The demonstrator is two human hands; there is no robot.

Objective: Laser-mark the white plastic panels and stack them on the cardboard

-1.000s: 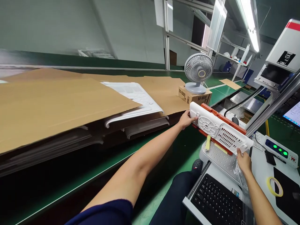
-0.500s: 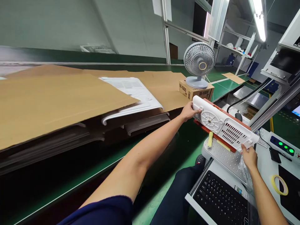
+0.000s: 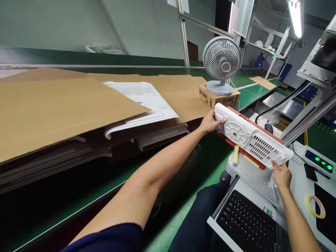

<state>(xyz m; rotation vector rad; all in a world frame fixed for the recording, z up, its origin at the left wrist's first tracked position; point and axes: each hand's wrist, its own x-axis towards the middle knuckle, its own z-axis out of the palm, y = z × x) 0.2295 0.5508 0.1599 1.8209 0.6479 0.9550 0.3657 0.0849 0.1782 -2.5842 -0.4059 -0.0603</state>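
A long white plastic panel (image 3: 236, 134) with a round spoked grille and rows of slots is tilted over a red-orange fixture (image 3: 262, 162). My left hand (image 3: 210, 122) grips the panel's far left end, thumb on its face. At the lower right end, my right hand (image 3: 281, 175) pinches the corner, and clear plastic film hangs beneath it. Below the panel is a perforated metal plate (image 3: 252, 175) with a yellow piece (image 3: 236, 155) at the fixture's edge. Whether the panel touches the fixture cannot be made out.
Cardboard sheets (image 3: 65, 108) with another white panel (image 3: 147, 105) lie at left. A fan (image 3: 222, 63) stands on a box (image 3: 204, 97). A keyboard (image 3: 249, 220) is on a drawer below; yellow tape (image 3: 309, 206) and a control box (image 3: 319, 161) are at right.
The view has shifted slightly. Both hands still grip the white panel, which has hardly moved over the fixture.
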